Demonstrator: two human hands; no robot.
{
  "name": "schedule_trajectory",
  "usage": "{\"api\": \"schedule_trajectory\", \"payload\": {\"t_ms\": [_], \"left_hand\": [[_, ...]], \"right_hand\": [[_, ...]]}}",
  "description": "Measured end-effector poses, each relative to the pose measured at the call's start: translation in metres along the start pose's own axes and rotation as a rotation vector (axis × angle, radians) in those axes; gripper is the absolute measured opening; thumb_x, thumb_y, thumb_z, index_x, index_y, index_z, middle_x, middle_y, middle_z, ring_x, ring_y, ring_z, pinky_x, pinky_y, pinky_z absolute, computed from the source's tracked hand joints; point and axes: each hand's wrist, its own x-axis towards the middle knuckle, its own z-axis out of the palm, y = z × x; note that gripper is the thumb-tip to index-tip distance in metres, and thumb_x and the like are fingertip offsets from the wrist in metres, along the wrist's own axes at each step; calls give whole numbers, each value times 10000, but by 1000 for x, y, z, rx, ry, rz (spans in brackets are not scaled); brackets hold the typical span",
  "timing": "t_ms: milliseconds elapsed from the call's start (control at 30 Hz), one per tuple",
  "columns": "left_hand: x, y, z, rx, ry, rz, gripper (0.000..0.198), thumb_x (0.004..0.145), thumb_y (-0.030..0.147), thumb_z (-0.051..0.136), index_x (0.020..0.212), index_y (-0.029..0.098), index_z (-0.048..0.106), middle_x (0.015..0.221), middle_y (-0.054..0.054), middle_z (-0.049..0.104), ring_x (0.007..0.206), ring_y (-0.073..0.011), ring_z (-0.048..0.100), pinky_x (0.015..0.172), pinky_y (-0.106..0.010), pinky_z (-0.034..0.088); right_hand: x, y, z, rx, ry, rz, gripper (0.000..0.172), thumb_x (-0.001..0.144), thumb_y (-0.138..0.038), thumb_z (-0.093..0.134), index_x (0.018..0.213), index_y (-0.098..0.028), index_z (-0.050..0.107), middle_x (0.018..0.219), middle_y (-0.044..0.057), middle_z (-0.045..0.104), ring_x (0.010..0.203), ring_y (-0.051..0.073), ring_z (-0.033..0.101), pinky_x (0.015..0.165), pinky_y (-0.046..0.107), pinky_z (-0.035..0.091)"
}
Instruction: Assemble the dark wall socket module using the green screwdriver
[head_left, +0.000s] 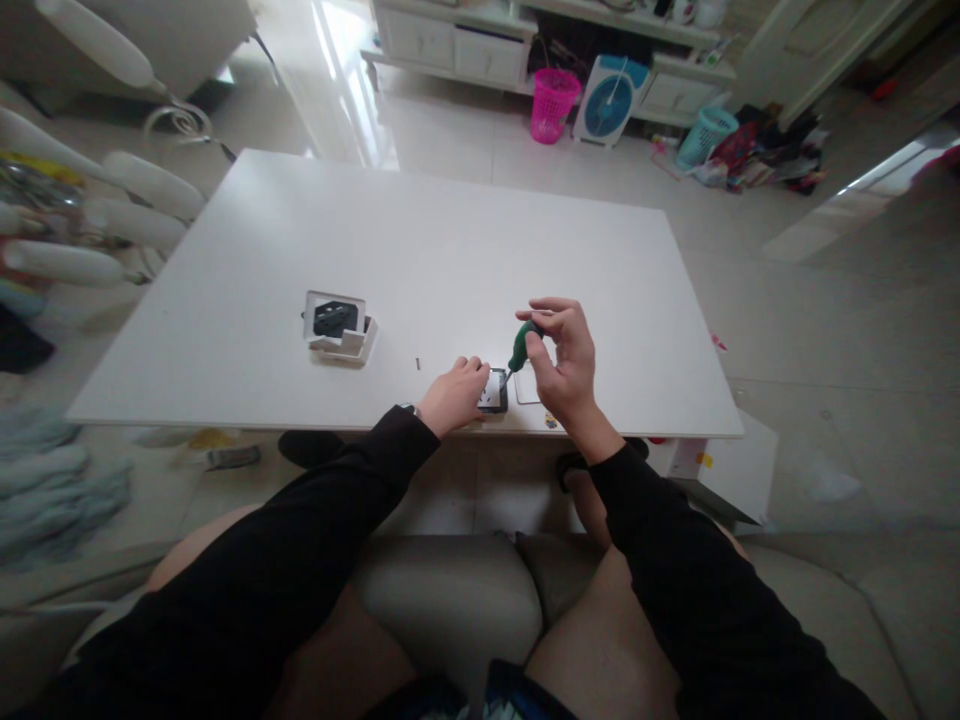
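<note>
My right hand (566, 360) is closed round a green-handled screwdriver (521, 345), held nearly upright with its tip down on a small square wall-socket part (495, 392) near the front edge of the white table (420, 250). My left hand (454, 393) rests on the table with its fingers bent onto the left side of that socket part, holding it still. A thin white cover plate (527, 383) lies just right of the socket part, under my right hand. A tiny dark screw (417, 364) lies on the table left of my left hand.
A second socket unit, white with a black insert (339, 325), sits to the left on the table. Beyond the table stand a pink basket (553, 103), a small fan (609, 103) and a teal basket (705, 135). White chair rails (90, 240) are at left.
</note>
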Motion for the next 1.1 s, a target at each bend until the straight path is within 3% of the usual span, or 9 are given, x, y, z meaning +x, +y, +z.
{"api": "schedule_trajectory", "payload": {"t_ms": [67, 200, 400, 567, 767, 967, 1100], "left_hand": [[0, 0, 0, 4, 1, 0, 620, 757, 303, 891, 1236, 163, 522, 1290, -159, 592, 1196, -321, 544, 961, -412, 522], [0, 0, 1, 7, 11, 5, 618, 759, 305, 889, 1236, 157, 525, 1292, -165, 592, 1191, -322, 543, 962, -418, 520], [0, 0, 0, 5, 3, -1, 615, 755, 303, 893, 1234, 172, 530, 1286, -155, 594, 1193, -315, 543, 966, -414, 516], [0, 1, 0, -1, 6, -3, 611, 761, 310, 892, 1231, 165, 530, 1285, -159, 589, 1192, -317, 543, 959, -406, 515], [0, 1, 0, 7, 4, -5, 615, 758, 316, 896, 1227, 159, 530, 1275, -156, 596, 1195, -319, 540, 953, -404, 520], [1, 1, 1, 2, 2, 12, 630, 756, 294, 892, 1248, 157, 524, 1298, -161, 586, 1194, -321, 536, 976, -422, 518], [0, 4, 0, -2, -1, 3, 616, 760, 275, 887, 1247, 159, 529, 1302, -158, 587, 1204, -320, 539, 975, -418, 524]], "right_hand": [[0, -1, 1, 1, -4, 13, 36, 996, -265, 590, 996, -258, 554, 1114, 44, 594, 967, 174, 649, 821, 388, 584], [2, -1, 1, -120, 96, -28, 243, 894, -283, 755, 873, -257, 514, 909, -6, 535, 859, 165, 580, 742, 349, 547], [0, -1, 0, -5, 5, 14, 26, 1001, -258, 551, 982, -247, 538, 1130, 54, 598, 1013, 188, 652, 872, 409, 571], [2, -3, 1, -113, 53, 23, 179, 944, -274, 662, 886, -255, 494, 931, 2, 559, 869, 161, 595, 750, 344, 534], [-1, 2, 1, 20, -13, 58, 57, 987, -265, 567, 1005, -250, 515, 1121, 39, 595, 961, 163, 661, 835, 375, 570], [2, -2, 2, -114, 62, 28, 226, 917, -303, 709, 879, -257, 491, 916, -4, 541, 852, 159, 579, 735, 342, 525], [2, -6, 3, -76, 37, -21, 126, 937, -261, 666, 927, -248, 541, 975, 14, 591, 894, 161, 604, 763, 344, 530]]}}
